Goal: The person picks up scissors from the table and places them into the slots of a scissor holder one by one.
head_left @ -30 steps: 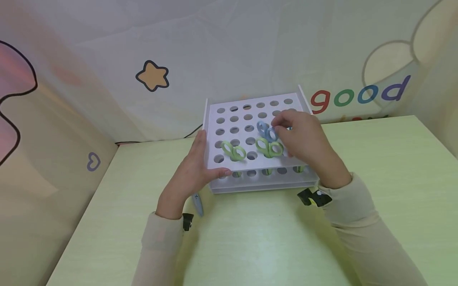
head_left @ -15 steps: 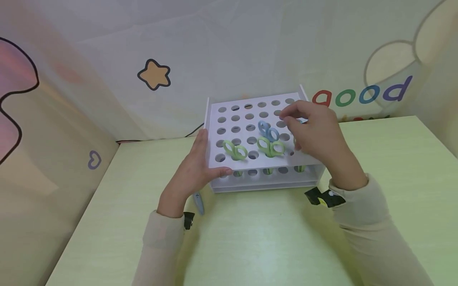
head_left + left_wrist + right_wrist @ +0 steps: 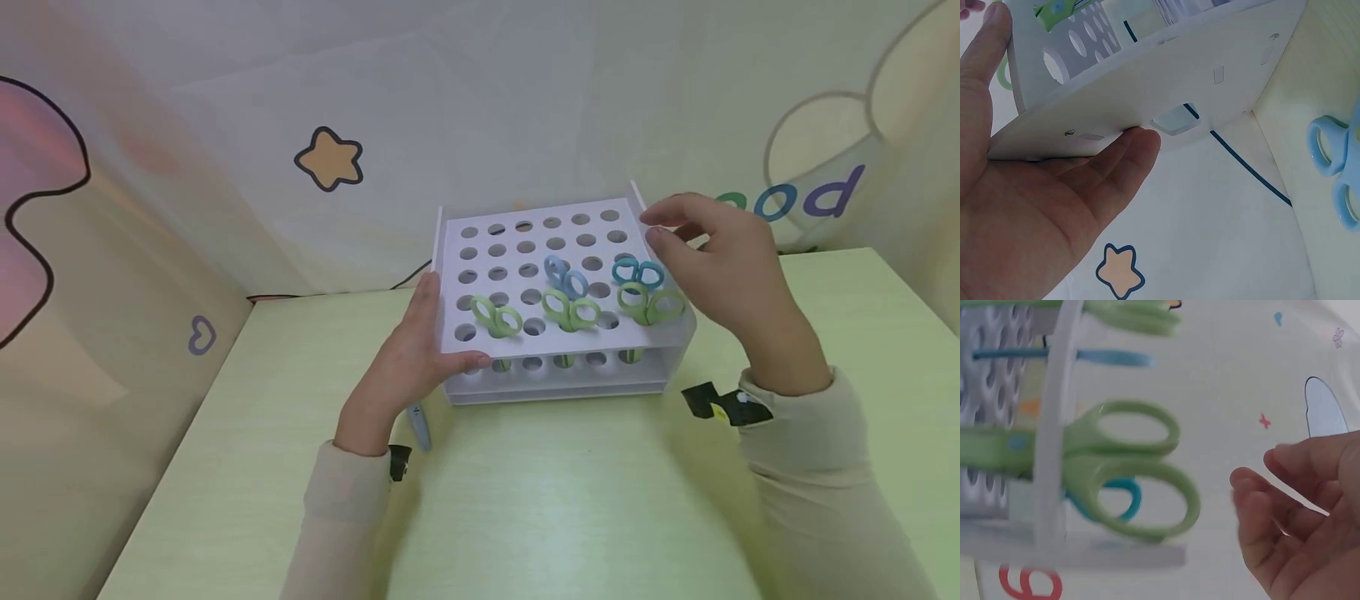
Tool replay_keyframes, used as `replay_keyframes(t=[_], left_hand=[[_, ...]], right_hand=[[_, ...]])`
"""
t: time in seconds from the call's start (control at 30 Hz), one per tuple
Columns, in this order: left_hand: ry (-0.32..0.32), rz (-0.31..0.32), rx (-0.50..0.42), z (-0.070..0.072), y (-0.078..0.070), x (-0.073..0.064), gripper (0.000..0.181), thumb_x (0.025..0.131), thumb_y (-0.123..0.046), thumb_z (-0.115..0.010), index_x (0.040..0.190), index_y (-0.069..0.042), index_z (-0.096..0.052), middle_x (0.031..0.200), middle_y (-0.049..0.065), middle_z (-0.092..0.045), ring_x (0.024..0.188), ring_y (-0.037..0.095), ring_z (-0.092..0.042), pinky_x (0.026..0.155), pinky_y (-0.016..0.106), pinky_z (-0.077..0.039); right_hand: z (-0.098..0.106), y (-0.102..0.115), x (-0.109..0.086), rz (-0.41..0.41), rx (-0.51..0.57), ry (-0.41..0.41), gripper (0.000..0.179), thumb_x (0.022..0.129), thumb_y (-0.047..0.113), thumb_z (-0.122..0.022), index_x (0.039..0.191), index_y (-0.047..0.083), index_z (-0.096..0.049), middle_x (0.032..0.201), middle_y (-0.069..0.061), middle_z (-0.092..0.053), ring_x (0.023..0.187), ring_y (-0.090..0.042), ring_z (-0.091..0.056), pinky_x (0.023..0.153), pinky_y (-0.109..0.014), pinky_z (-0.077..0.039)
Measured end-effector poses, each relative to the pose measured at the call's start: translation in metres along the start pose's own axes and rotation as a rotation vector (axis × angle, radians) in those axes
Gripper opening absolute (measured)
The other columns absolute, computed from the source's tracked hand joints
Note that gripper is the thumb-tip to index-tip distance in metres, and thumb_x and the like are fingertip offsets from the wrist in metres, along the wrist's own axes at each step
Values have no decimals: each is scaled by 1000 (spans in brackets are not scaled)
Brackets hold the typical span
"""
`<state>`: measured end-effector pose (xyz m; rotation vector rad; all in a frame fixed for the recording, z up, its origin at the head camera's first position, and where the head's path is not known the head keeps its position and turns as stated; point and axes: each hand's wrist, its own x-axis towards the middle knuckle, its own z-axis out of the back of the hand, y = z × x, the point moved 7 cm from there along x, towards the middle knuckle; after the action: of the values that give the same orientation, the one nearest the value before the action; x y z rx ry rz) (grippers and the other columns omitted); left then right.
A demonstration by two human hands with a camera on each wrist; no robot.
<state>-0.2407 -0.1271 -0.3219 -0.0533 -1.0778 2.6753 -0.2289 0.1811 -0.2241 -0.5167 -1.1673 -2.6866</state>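
A white rack [image 3: 547, 292] with rows of round holes stands on the table, its top panel sloping toward me. My left hand [image 3: 397, 354] grips its left side, thumb over the front top edge and fingers along the side wall [image 3: 1204, 81]. Three pairs of green-handled scissors stand in the front holes: left [image 3: 497, 318], middle [image 3: 572, 312] and right [image 3: 649, 305]. Behind them are light blue scissors [image 3: 566, 277] and teal scissors [image 3: 637, 273]. My right hand [image 3: 723, 258] hovers at the rack's right edge, fingers bent loosely around nothing; the right wrist view shows it apart from the green handles [image 3: 1138, 469].
Light blue scissors [image 3: 1329, 147] lie on the table left of the rack; in the head view a grey-blue pointed piece [image 3: 419, 427] shows beside my left wrist. A printed cloth [image 3: 480, 108] hangs close behind the rack. A dark cord [image 3: 411, 275] runs behind it.
My right hand has drawn away to the right from over the rack, uncovering the teal scissors and the rightmost green ones. The left hand keeps its hold on the rack.
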Motion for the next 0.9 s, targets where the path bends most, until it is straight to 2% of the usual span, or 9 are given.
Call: replay_keyframes(t=[0.1,0.2,0.33,0.43,0.53,0.7,0.9], left_hand=[[1,8,0,-1,1,1,127,76,-41,-89,164,-21,1,168,-5,0,118,24,-45,98,41,-42],[-1,15,7,-1,1,1,127,76,-41,-90,164,-21,0,168,-4,-1,115,24,-47,95,40,-44],[-7,16,15,-1,0,1,127,75,-41,-90,164,-21,-1,168,-5,-2,113,24,-48,93,40,-45],[-7,17,18,0,0,0,128,75,-41,-90,164,-20,0,168,-4,-1,114,25,-48,93,40,-45],[-6,16,22,0,0,-1,128,76,-41,-90,164,-19,1,169,-3,0,117,25,-47,94,40,-45],[-2,15,18,1,-1,-2,128,76,-42,-89,163,-19,2,169,-4,1,118,25,-46,96,41,-43],[1,17,12,1,-1,-1,128,76,-43,-89,164,-21,2,169,-3,1,118,25,-45,98,42,-42]], right_hand=[[-5,-11,0,-31,-34,111,40,102,29,-60,138,11,-60,135,-17,-57,113,-39,-59,88,-50,-48],[-16,-24,-1,-64,-71,275,70,98,40,-67,157,18,-37,153,-19,-40,129,-47,-47,97,-65,-40],[-30,-38,-4,-59,-48,431,113,87,41,-81,164,23,-1,166,-14,-14,142,-42,-26,109,-66,-25],[-36,-47,-7,-52,-28,480,130,80,39,-87,161,21,13,168,-11,1,145,-38,-19,114,-61,-18],[-41,-56,-9,-51,-40,512,138,77,42,-89,159,19,20,167,-10,9,147,-38,-14,115,-59,-15],[-47,-64,-12,-68,-41,552,144,72,50,-89,158,19,22,167,-15,5,142,-39,-21,114,-60,-19],[-50,-70,-15,-113,-59,595,146,69,59,-87,158,19,22,167,-14,9,141,-39,-21,112,-62,-21]])
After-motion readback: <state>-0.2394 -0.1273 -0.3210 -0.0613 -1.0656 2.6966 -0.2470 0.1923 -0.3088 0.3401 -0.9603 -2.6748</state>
